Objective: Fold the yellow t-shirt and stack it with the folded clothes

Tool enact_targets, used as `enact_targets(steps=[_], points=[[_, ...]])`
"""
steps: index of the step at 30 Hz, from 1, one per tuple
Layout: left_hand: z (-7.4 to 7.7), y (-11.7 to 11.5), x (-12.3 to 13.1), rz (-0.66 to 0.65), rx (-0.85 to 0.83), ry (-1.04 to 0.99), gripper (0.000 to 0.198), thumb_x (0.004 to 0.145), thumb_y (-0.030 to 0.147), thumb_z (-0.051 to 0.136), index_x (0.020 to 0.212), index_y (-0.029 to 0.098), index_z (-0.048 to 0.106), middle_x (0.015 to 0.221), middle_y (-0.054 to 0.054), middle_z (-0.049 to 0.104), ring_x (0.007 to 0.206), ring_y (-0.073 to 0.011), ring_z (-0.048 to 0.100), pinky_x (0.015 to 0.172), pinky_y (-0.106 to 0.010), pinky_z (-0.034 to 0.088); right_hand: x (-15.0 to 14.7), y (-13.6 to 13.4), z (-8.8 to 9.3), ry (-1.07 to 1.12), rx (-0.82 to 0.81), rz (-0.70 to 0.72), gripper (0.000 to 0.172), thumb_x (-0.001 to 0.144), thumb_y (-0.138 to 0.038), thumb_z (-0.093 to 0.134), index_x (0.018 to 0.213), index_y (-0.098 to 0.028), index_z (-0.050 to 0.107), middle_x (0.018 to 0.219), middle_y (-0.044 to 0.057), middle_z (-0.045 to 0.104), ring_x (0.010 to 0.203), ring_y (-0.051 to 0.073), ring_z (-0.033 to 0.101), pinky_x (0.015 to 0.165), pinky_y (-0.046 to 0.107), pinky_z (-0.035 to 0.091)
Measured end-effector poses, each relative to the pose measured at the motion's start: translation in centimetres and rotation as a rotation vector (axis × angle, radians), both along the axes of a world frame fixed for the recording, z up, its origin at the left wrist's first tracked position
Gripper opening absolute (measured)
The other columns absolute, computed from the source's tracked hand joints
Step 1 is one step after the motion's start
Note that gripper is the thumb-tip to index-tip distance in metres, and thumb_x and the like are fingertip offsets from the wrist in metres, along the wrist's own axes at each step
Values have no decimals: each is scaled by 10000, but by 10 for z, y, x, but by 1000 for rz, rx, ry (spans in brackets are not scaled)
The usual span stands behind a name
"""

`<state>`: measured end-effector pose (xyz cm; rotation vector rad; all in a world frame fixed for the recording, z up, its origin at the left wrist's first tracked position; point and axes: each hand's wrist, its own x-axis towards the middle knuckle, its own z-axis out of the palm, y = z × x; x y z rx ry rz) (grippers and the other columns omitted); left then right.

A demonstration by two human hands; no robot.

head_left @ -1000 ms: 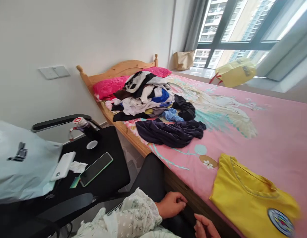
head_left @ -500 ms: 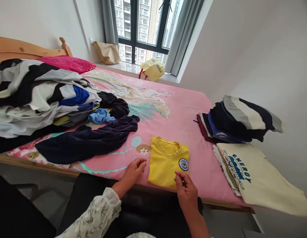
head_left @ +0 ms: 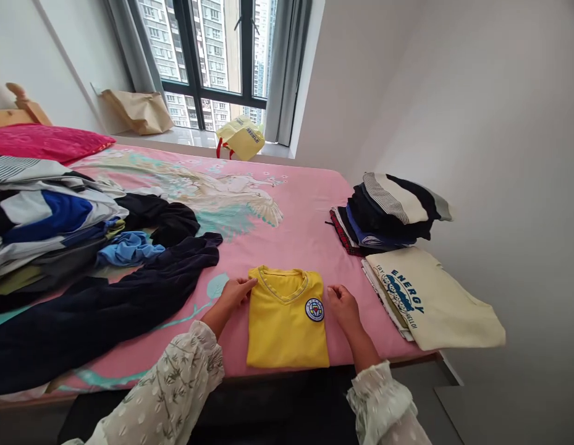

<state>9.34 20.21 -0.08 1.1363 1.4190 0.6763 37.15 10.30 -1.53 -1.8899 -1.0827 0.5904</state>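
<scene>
Left hand [head_left: 232, 295] has its fingertips at the upper left edge of the yellow shirt [head_left: 287, 337]; whether they pinch the cloth cannot be told. The right hand [head_left: 345, 308] is released, fingers loosely curled, just beside the shirt's opposite edge and roughly level with the badge [head_left: 314, 309].

The shirt lies between the hands on the pink sheet [head_left: 309, 210], near the front edge of the bed, with its neckline toward the window [head_left: 222, 55]. It is folded into a neat, nearly square shape, bright yellow, with fairly straight sides, softly rounded lower corners and only faint creases. The V-neck collar [head_left: 285, 301] faces up, edged by a thin greyish line, and the yellow inside of the back neck shows. The badge on the right of the chest is round, with a dark ring and a paler centre holding small coloured marks; its lettering is too small to read.

To the right lies a folded cream shirt [head_left: 447, 303] printed "ENERGY"; to the left sprawls a rumpled navy garment [head_left: 129, 303].
</scene>
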Motion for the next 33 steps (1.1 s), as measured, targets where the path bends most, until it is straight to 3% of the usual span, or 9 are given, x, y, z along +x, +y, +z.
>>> enact_targets(steps=[4,8,13,17,22,25,27,30,33], points=[[4,4,6,3,-17,-39,291,624,394,675,659,183,478,445,85,411,347,-41,318,360,-176,197,5,32,-9,-20,-160,-14,307,731,-466,572,816,-179,640,793,50,678,737,188,613,667,268,440],[0,9,1,20,-44,-72,363,621,488,666,710,186,485,548,50,514,377,-53,397,358,-171,215,4,46,-18,30,-124,-32,259,751,-403,538,810,-176,648,720,35,669,682,174,611,604,243,442],[-7,24,1,8,-75,-80,359,580,448,729,639,177,500,442,58,450,302,-51,321,318,-181,136,9,51,-20,73,-96,-54,230,708,-386,591,763,-170,646,695,45,661,670,178,605,559,231,424],[-8,28,8,37,-31,-214,308,605,353,717,701,196,469,488,78,465,362,-54,413,360,-164,288,10,56,-20,124,-73,-41,235,733,-395,560,704,-170,620,599,9,616,578,148,563,493,213,394],[-5,25,2,-11,-94,-338,336,605,318,728,836,175,529,690,-7,624,561,-113,605,513,-214,473,9,59,-26,203,-86,-39,273,730,-431,572,722,-161,613,506,-15,548,441,114,475,403,205,339],[-3,24,-3,-66,-122,-368,497,508,114,726,973,172,563,772,-27,663,617,-145,637,520,-225,482,10,61,-29,244,-73,-30,246,703,-406,594,708,-161,613,508,-18,546,448,110,471,405,200,334],[-4,23,-5,-50,-118,-369,563,487,45,674,1020,179,550,723,-1,652,579,-141,627,486,-211,457,10,63,-30,266,-56,-36,235,706,-392,574,706,-159,613,503,-19,541,465,116,478,417,202,339],[-8,22,-7,-10,-110,-387,566,517,57,634,1057,188,530,689,18,637,560,-124,618,490,-199,448,11,65,-31,294,-37,-44,240,697,-389,559,702,-156,616,499,-18,539,489,126,491,439,208,351],[-10,26,-6,-23,-126,-408,478,570,138,662,1034,184,561,779,-22,665,628,-133,643,566,-226,494,10,67,-31,319,-20,-34,246,664,-394,583,697,-152,621,540,-9,568,525,130,511,469,209,373]])
